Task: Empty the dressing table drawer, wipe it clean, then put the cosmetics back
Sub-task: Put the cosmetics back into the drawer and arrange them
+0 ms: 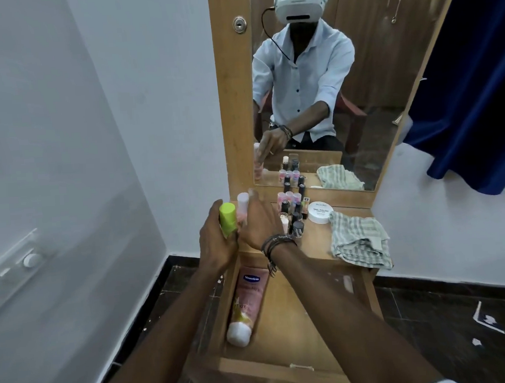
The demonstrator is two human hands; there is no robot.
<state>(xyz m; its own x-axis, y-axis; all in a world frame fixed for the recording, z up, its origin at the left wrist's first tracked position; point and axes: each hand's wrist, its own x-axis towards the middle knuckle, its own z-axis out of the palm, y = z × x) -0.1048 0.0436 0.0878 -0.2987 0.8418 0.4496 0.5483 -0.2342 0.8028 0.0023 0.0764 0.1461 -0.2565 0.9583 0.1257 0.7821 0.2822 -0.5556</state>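
The wooden drawer [298,313] is pulled open below me. A pink lotion tube [247,299] lies along its left side, white cap toward me. My left hand [216,247] is shut on a lime-green container [228,220], held upright over the tabletop's left end. My right hand [260,220] reaches across beside it, fingers around a pink bottle with a white cap [242,207] that stands at the back left of the tabletop. A cluster of several small nail polish bottles [291,212] stands at the middle. A striped cloth [359,240] lies crumpled on the right.
A white round nail polish remover tub [321,212] sits between the bottles and the cloth. The mirror [328,96] rises behind the tabletop. A white wall is close on the left, a blue curtain [477,86] hangs at right, and the floor is dark tile.
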